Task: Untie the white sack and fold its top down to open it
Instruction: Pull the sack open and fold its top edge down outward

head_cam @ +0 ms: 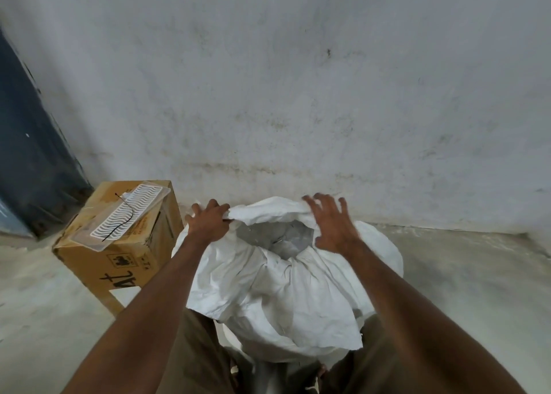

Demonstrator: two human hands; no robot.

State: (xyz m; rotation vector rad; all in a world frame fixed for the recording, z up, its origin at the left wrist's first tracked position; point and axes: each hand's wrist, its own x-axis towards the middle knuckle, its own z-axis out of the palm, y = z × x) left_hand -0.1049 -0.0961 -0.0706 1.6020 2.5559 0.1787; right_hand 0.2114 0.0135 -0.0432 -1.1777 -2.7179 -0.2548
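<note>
Currently, head view only, looking down past both forearms
Sack: white sack (286, 286) stands on the concrete floor (465, 274) between the person's knees, close to the foot of the grey wall (298, 80); mouth is open, no tie visible around it
Sack mouth: rim is crumpled and spread into a rough ring; pale lumpy contents (280, 238) show inside, too indistinct to identify
Sack top: near side of the cloth hangs folded outward and down over the body of the sack, toward the person
Left hand: left hand (210, 222) sits at the left far edge of the rim, fingers closed around a bunched fold of the cloth, thumb side toward the opening
Right hand: right hand (331, 225) lies over the right far edge of the rim, fingers spread wide and palm down; it touches the cloth but whether any cloth is pinched under it cannot be told
Sack relative to grip: opening lies between the two hands, the bulk of the sack below and nearer than both
Box: cardboard box (125, 244) stands on the floor just left of the sack, apart from the left hand
On box: white patterned sheet (131, 214) with a thin black cord (126, 217) across it rests on the box top
</note>
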